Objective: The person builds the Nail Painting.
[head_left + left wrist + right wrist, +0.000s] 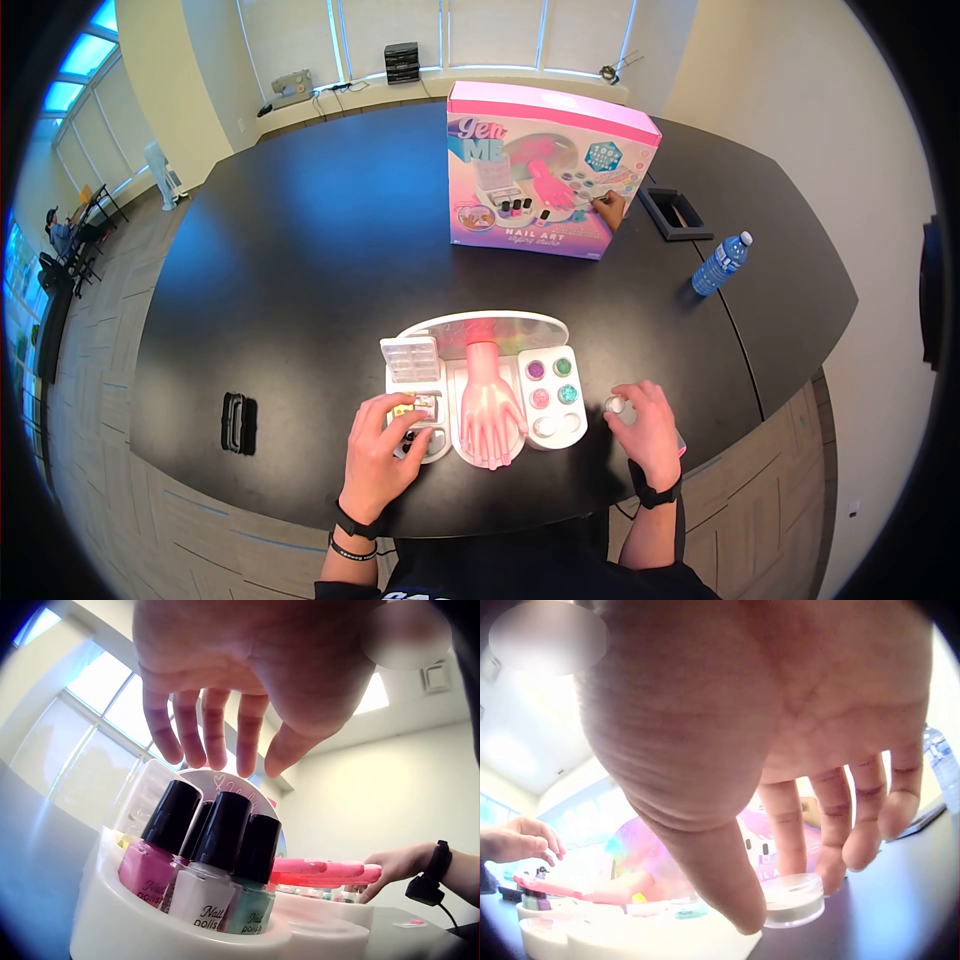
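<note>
My left hand (378, 455) hovers over the left tray of the white nail stand, its fingers apart and holding nothing. Below it, in the left wrist view, pink (150, 871), white (204, 896) and teal (253, 904) nail polish bottles with black caps stand upright in a round holder. Right of the stand, my right hand (650, 435) pinches a small clear round jar (793, 901) between thumb and fingers, just at the table surface. A pink model hand (488, 405) lies in the middle of the stand. Purple (536, 370), green, pink and teal pots sit in its right tray (572, 436).
A large pink nail art box (545, 175) stands behind the stand. Right of the box are a dark square tray (676, 236) and a water bottle (721, 264). A black object (238, 423) lies on the left, and the table's front edge runs below my hands.
</note>
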`<state>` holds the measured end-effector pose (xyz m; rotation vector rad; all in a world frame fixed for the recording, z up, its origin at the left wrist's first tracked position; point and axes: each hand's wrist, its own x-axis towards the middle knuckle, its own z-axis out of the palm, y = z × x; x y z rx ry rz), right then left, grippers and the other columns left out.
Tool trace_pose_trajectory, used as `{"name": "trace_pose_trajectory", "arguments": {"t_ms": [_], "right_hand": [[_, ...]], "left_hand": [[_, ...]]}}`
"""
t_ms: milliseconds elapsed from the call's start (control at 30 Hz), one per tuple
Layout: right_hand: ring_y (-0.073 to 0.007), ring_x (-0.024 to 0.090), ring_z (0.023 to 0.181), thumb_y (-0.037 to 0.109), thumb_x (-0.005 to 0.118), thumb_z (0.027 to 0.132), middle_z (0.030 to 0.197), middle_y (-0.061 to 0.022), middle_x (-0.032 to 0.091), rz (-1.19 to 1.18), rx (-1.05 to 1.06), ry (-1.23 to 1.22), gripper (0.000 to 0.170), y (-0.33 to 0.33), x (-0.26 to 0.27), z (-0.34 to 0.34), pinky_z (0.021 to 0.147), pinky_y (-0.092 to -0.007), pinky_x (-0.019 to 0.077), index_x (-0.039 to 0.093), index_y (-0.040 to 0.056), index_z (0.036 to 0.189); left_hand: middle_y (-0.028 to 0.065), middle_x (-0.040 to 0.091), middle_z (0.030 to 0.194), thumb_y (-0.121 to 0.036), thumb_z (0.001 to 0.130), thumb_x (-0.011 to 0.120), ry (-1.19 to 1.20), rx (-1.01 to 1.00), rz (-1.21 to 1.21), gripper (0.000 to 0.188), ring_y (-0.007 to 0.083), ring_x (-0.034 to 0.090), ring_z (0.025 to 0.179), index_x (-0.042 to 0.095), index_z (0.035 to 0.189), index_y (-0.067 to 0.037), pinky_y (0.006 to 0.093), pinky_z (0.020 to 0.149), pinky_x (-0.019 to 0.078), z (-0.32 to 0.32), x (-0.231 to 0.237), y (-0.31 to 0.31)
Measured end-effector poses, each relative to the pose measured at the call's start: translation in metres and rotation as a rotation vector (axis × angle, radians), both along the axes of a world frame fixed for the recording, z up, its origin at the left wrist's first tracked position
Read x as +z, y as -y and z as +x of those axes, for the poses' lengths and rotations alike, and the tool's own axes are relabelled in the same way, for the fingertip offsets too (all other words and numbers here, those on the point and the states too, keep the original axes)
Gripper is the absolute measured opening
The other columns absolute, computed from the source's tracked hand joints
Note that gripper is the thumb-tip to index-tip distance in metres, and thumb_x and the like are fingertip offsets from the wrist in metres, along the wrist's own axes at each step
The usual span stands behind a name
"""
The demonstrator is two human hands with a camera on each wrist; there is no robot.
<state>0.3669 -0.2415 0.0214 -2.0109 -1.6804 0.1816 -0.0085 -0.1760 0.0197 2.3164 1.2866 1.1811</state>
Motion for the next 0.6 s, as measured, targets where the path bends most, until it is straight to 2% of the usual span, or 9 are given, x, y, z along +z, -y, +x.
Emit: {"name": "trace_pose_trajectory", "arguments": {"t_ms": [400,600], "right_hand": [[-0.0335,0.066,0.105,0.017,0.089,0.082,0.109,-0.0095,0.073,-0.046,0.237,-0.038,0.036,-0.006,0.011,-0.035,0.095,-0.0452,0.0552,0.078,0.0064,0.114],[-0.0335,0.066,0.107,0.017,0.090,0.083,0.111,-0.0096,0.073,-0.086,0.242,-0.043,0.036,-0.007,0.012,-0.038,0.097,-0.0452,0.0549,0.078,0.0063,0.115]], "left_hand": [[0.0123,0.070,0.124,-0.005,0.084,0.086,0.011,-0.018,-0.011,0.025,0.0357,0.067,0.114,0.078,0.107,-0.005,0.0460,0.096,0.0556,0.000,0.002,0.001],[0.0122,0.070,0.124,-0.005,0.084,0.086,0.008,-0.020,-0.011,0.025,0.0356,0.067,0.114,0.078,0.108,-0.006,0.0460,0.096,0.0556,0.000,0.003,0.000]]}}
